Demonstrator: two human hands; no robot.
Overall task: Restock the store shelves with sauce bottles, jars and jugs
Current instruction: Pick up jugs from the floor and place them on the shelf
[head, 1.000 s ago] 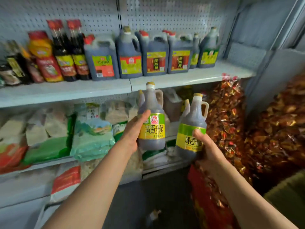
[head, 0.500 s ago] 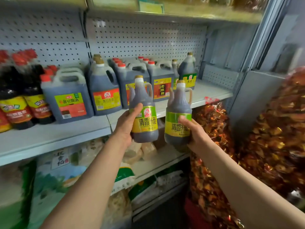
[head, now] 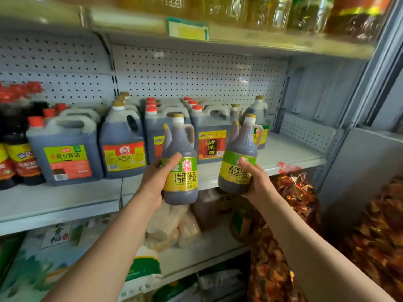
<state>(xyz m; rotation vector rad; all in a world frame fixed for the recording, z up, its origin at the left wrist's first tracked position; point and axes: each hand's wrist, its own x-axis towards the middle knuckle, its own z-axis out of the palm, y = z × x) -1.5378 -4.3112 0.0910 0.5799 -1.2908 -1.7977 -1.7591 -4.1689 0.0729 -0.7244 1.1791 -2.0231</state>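
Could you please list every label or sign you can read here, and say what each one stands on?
"清香米醋": bottle in left hand
"清香米醋": bottle in right hand
"黄豆酱油": red-capped jug
"黄豆酱油": gold-capped jug
"老陈醋": dark-labelled jug
Unreadable: upper shelf tag, small print, left bottles, lower bags.

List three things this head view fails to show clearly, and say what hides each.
1. Jug behind the left hand's bottle: label mostly covered by that bottle.
2. Top-shelf bottles: cut off by the upper edge and blurred.
3. Right hand's fingers: hidden behind its bottle.
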